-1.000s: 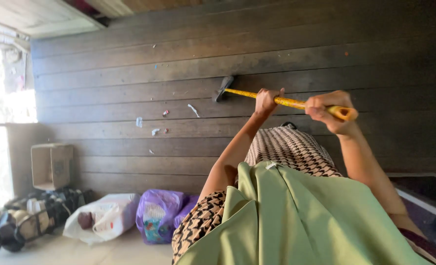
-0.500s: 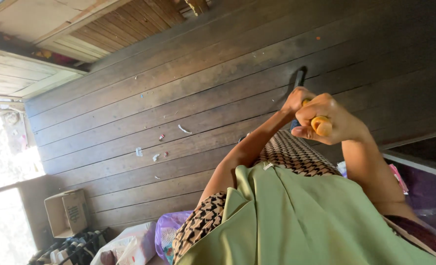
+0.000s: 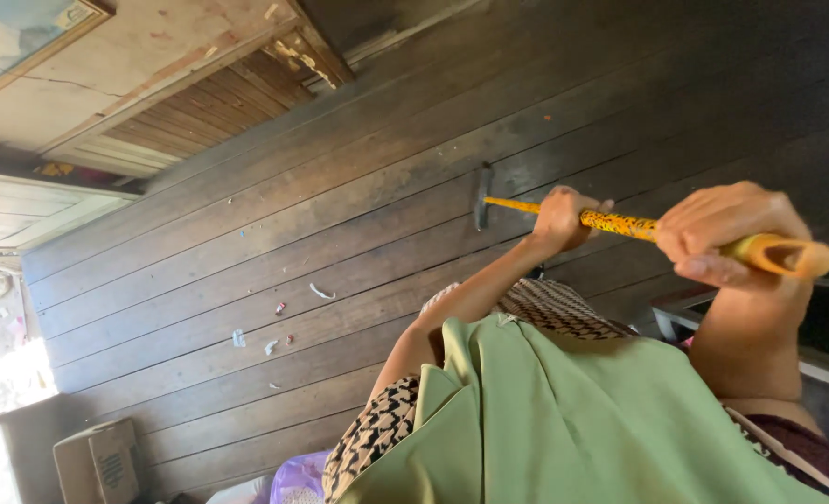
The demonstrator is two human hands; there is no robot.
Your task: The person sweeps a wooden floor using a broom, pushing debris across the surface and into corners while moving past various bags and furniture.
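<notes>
Hands: both are closed around the yellow patterned handle (image 3: 620,224). The left hand (image 3: 562,217) grips nearer the dark head (image 3: 480,196); the right hand (image 3: 727,233) grips just short of the hollow handle end (image 3: 787,255).
Tool position: the head rests on or just above the dark plank floor (image 3: 358,187), well beyond the left hand.
Technique: judged best with the hands spaced along the handle, the head flat to the planks, and strokes drawn toward the paper scraps (image 3: 274,327) lying left of the head.
Obscured: the head shows edge-on, so its type is unclear. Contact with the floor cannot be confirmed. Green cloth (image 3: 573,420) hides everything beneath the arms.
</notes>
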